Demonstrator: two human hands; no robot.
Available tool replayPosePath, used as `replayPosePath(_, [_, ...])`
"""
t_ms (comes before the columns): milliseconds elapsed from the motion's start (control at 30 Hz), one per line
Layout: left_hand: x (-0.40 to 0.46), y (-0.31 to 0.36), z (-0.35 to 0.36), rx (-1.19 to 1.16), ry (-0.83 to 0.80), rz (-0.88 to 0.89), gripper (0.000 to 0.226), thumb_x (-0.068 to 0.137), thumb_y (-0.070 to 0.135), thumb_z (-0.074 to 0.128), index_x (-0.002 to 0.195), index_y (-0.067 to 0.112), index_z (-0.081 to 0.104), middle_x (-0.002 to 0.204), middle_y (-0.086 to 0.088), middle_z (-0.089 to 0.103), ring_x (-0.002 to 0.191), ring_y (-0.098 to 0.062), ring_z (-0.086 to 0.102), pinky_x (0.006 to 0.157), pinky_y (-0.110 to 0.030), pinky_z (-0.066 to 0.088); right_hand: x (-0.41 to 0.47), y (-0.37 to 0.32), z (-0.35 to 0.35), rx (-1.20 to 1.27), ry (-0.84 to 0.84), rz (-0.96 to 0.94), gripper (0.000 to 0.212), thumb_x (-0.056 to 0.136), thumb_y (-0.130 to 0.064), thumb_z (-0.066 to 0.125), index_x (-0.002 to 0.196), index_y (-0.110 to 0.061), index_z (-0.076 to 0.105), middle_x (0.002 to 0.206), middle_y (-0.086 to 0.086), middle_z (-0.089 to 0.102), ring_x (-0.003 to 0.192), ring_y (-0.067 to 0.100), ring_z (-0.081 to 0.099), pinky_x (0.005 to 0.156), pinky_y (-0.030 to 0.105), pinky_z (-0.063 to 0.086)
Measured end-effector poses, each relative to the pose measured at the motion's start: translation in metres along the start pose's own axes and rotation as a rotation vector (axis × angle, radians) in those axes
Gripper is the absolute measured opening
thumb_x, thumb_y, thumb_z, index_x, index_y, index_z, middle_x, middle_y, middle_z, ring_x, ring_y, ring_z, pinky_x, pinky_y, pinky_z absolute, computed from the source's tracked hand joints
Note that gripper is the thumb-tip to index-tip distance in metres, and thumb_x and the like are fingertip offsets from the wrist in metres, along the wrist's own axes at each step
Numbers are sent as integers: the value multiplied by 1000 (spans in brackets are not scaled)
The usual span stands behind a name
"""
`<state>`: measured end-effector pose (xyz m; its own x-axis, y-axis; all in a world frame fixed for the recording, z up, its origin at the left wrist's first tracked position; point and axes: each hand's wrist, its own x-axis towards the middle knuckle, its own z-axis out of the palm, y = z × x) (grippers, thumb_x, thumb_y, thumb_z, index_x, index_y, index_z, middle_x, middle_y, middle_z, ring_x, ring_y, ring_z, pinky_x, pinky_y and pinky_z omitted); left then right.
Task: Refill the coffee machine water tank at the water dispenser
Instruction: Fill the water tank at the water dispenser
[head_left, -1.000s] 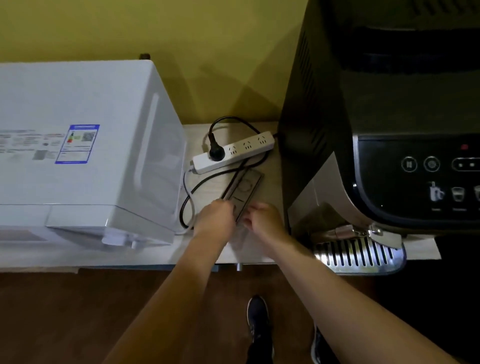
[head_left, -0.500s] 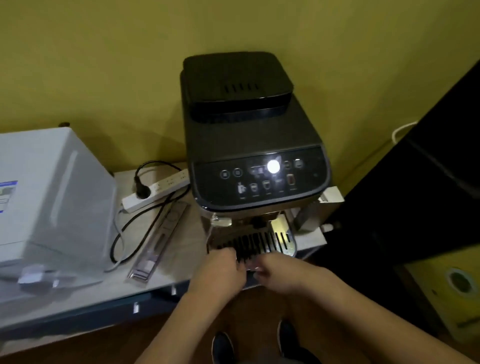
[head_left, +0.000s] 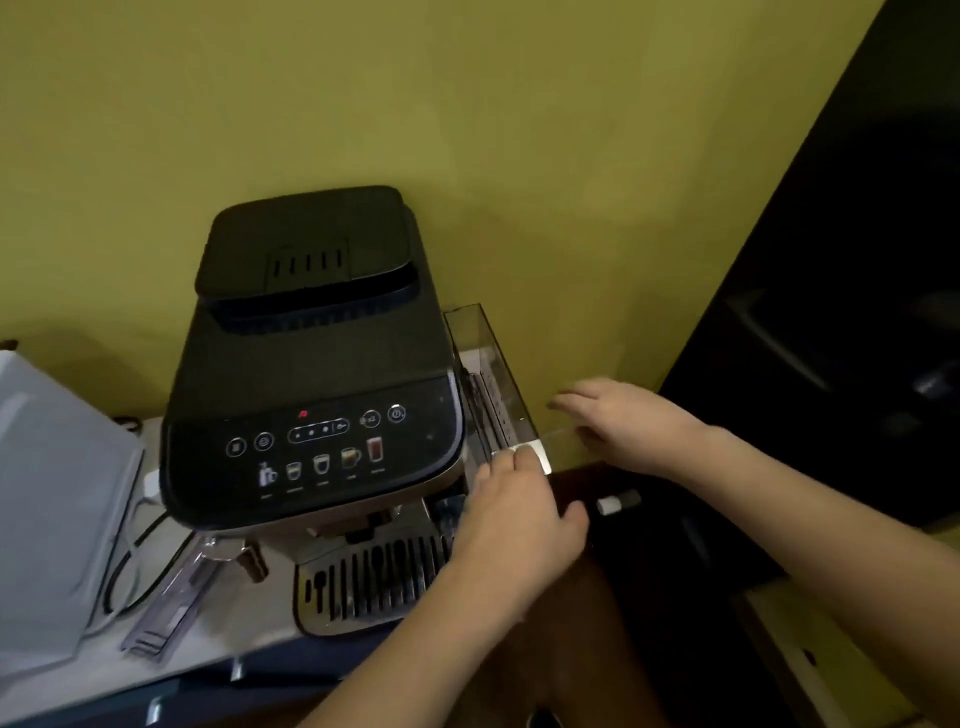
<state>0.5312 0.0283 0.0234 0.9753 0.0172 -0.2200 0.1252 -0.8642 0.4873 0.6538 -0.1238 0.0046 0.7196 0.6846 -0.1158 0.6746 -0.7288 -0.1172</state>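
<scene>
The black coffee machine (head_left: 311, 374) stands on the white table against the yellow wall. Its clear water tank (head_left: 483, 353) sits along the machine's right side, open at the top, with a silver front tab. My left hand (head_left: 514, 519) reaches to the tank's front end, fingers curled on the silver tab. My right hand (head_left: 623, 421) hovers just right of the tank's front corner, fingers spread and blurred, holding nothing. A clear tank lid (head_left: 171, 597) lies on the table left of the machine.
A white microwave (head_left: 47, 493) stands at the left, with black cables (head_left: 124, 571) beside it. The machine's slotted drip tray (head_left: 363, 582) overhangs the table's front edge. A tall dark unit (head_left: 857, 312) fills the right side. The floor is brown.
My view swung right, from the lid beside the power strip to the machine. Both hands left the lid, passed the drip tray, and now reach the tank on the machine's right side.
</scene>
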Motion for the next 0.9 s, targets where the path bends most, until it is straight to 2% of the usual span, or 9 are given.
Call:
replayPosePath(67, [17, 12, 11, 1, 104, -70, 86, 89, 48, 56, 153, 10, 14, 156, -8, 23, 140, -27, 22, 115, -39, 26, 26, 17, -1, -143, 18, -122, 68, 89, -11, 59, 152, -13, 33, 155, 12, 38, 139, 33, 39, 111, 44, 38])
replayPosePath(167, [43, 17, 27, 47, 167, -248, 95, 90, 51, 55, 155, 7, 2, 159, -12, 12, 143, -29, 15, 114, -40, 25, 63, 31, 1, -357, -43, -294, 86, 93, -14, 57, 158, -23, 1, 167, 6, 6, 152, 27, 12, 121, 41, 18])
replayPosePath(300, [67, 21, 34, 249, 219, -337, 92, 92, 55, 51, 151, -4, 12, 148, -19, 32, 133, -31, 32, 105, -37, 38, 104, 39, 9, -496, -59, -494, 103, 89, -22, 67, 157, -26, -9, 167, 4, -7, 153, 28, -2, 124, 46, 11])
replayPosePath(400, [82, 20, 34, 322, 195, -394, 88, 92, 55, 50, 147, -8, 23, 141, -21, 39, 127, -32, 39, 98, -37, 44, 127, 37, 12, -544, -86, -543, 102, 90, -29, 67, 157, -25, -10, 166, 3, -14, 153, 25, -10, 125, 45, 4])
replayPosePath(567, [100, 13, 37, 263, 168, -509, 89, 88, 51, 60, 144, -9, 26, 137, -21, 41, 124, -32, 45, 91, -35, 48, 148, 31, 18, -548, -110, -617, 77, 97, -15, 53, 158, -21, 8, 167, 2, -4, 153, 23, -7, 125, 44, 0])
replayPosePath(633, [103, 13, 37, 248, 173, -524, 88, 85, 50, 63, 142, -9, 30, 135, -21, 43, 121, -32, 47, 90, -35, 49, 150, 27, 13, -559, -119, -625, 75, 94, -15, 58, 157, -21, 16, 167, 3, 7, 154, 23, -1, 125, 44, 1])
replayPosePath(733, [99, 17, 38, 252, 194, -497, 82, 83, 49, 64, 137, -5, 37, 129, -18, 45, 115, -31, 49, 82, -34, 51, 148, 27, 2, -557, -139, -665, 77, 86, -29, 71, 151, -21, 30, 161, 6, 30, 151, 24, 19, 125, 44, 7])
replayPosePath(800, [89, 20, 39, 282, 224, -454, 76, 81, 49, 63, 134, -1, 41, 125, -14, 46, 112, -28, 48, 78, -33, 51, 141, 33, -3, -531, -120, -688, 78, 79, -44, 75, 144, -21, 39, 149, 6, 46, 143, 26, 36, 123, 44, 15])
replayPosePath(900, [70, 22, 36, 313, 277, -351, 68, 77, 50, 63, 126, 7, 46, 119, -9, 46, 107, -24, 47, 72, -31, 50, 117, 43, -8, -465, -94, -643, 79, 72, -54, 77, 136, -18, 48, 132, 6, 57, 130, 27, 50, 120, 43, 25])
